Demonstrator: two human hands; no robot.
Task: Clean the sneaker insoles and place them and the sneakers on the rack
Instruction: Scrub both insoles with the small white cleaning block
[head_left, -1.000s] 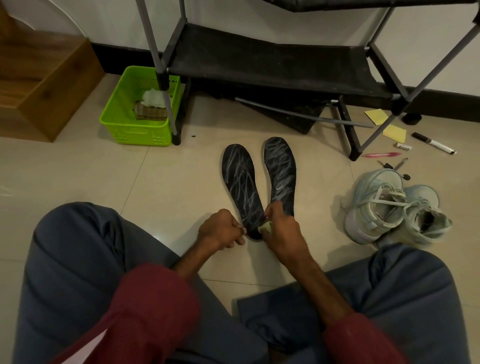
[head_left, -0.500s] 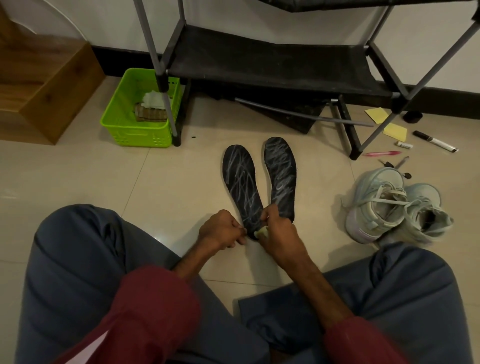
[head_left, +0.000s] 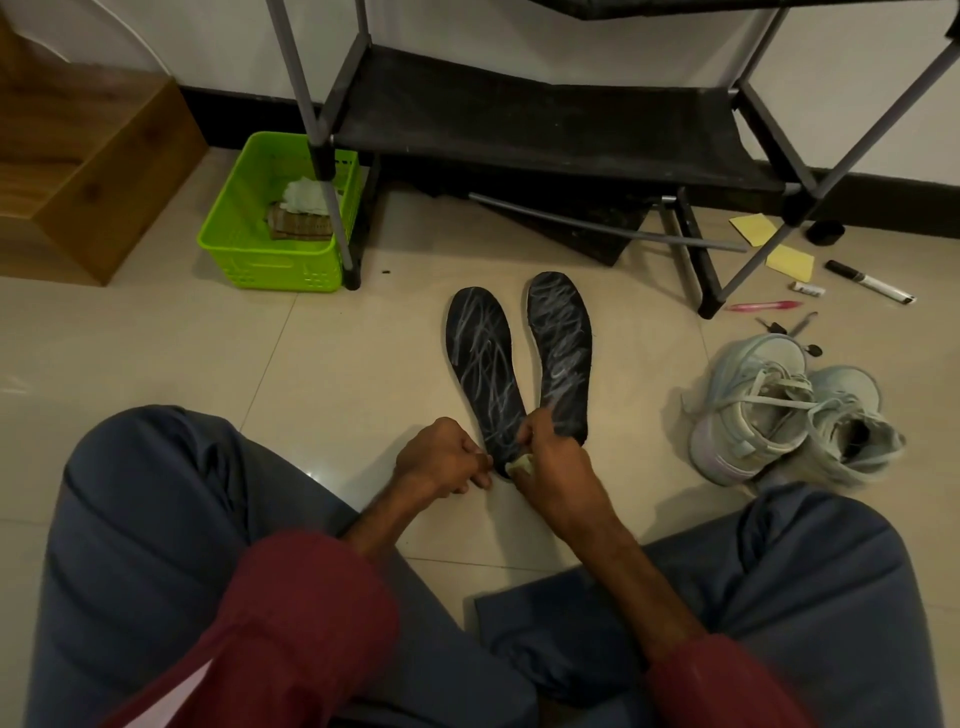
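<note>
Slides cloth (head_left: 521, 464) slightly nearer, gripped in right hand (head_left: 558, 462); pinches insole (head_left: 485, 374) heel with left hand (head_left: 441, 457); wipe firmly away from it.

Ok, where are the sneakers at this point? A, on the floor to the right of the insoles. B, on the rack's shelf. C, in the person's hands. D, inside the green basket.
A: the sneakers sit side by side on the floor tiles, right of the insoles, apart from the left hand and the right hand.
</note>
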